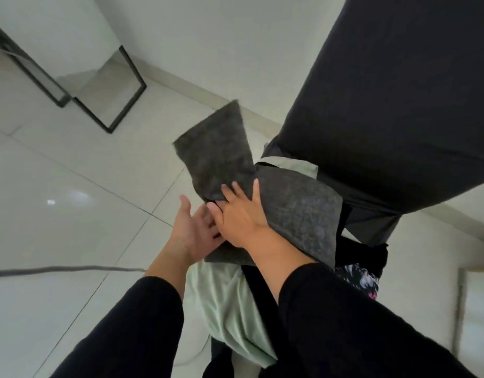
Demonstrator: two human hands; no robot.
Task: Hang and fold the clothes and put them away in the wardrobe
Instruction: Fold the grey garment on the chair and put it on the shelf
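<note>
**Grey felt-like cloth under both hands**

Charcoal folded garment [295,214] lay atop the clothes pile, on a pale green garment [224,296]. Right hand [241,214] pressed flat on it, fingers spread, gripping nothing. Left hand [193,230] was open, palm up, fingers slipped under the cloth's near edge. Black garment [385,105] hung w/ its hem beside the pile.

Your left hand [193,233] and right hand [242,214] are bare: no gloves, rings or watch appear. Each forearm is covered by a long, plain black fabric sleeve, the left sleeve [131,331] and the right sleeve [344,323]. Both sleeves end short of the wrist, leaving the lower forearm uncovered. The fabric is matte and smooth, with no visible print, seam detail, buttons or cuff banding.
</note>
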